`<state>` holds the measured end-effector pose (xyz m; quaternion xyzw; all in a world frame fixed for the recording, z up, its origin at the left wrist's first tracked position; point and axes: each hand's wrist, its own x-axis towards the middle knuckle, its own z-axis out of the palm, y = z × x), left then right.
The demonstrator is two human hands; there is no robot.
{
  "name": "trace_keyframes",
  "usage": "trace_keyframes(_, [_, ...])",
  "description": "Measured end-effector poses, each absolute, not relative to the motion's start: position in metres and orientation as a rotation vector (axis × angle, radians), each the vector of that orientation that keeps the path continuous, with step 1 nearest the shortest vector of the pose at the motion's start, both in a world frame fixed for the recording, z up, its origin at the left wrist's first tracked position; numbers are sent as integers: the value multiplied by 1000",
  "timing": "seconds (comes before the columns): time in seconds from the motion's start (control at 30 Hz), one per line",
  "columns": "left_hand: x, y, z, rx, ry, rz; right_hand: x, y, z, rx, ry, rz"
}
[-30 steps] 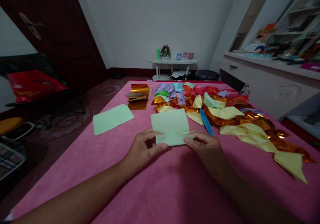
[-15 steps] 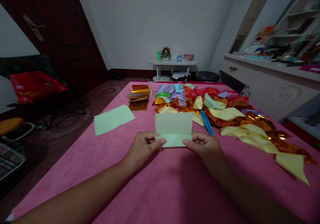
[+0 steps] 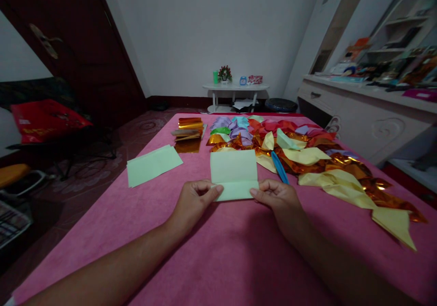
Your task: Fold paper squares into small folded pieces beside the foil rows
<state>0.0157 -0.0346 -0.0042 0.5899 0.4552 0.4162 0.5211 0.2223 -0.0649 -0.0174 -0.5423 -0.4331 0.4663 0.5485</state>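
A pale green sheet of paper (image 3: 234,169) is held in front of me above the table, with a crease across its lower part and the upper part standing tilted up. My left hand (image 3: 200,199) pinches its lower left corner between thumb and fingers. At the lower right corner, my right hand (image 3: 276,199) pinches it the same way. To the left lies a stack of light green paper sheets (image 3: 154,165). Beyond it sits a pile of gold foil sheets (image 3: 188,135). Just past my right hand is a blue, narrow object (image 3: 280,167), whose kind I cannot make out.
Folded paper pieces in yellow (image 3: 341,185), gold, red and purple cover the right and far side of the pink-covered table (image 3: 205,260). A small white side table (image 3: 235,87) stands by the wall. On the right is a white cabinet (image 3: 368,119); a red bag (image 3: 48,119) rests at left.
The green sheet's upper part leans slightly differently and shows a little more of its face. Both hands keep their grip. The whole view has shifted slightly.
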Motion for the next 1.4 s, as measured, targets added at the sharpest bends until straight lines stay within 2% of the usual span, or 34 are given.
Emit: trace_keyframes(1.4, [12,-31,-7,1350,1120,1105,218,-68,-3,-1253,-1018,1119])
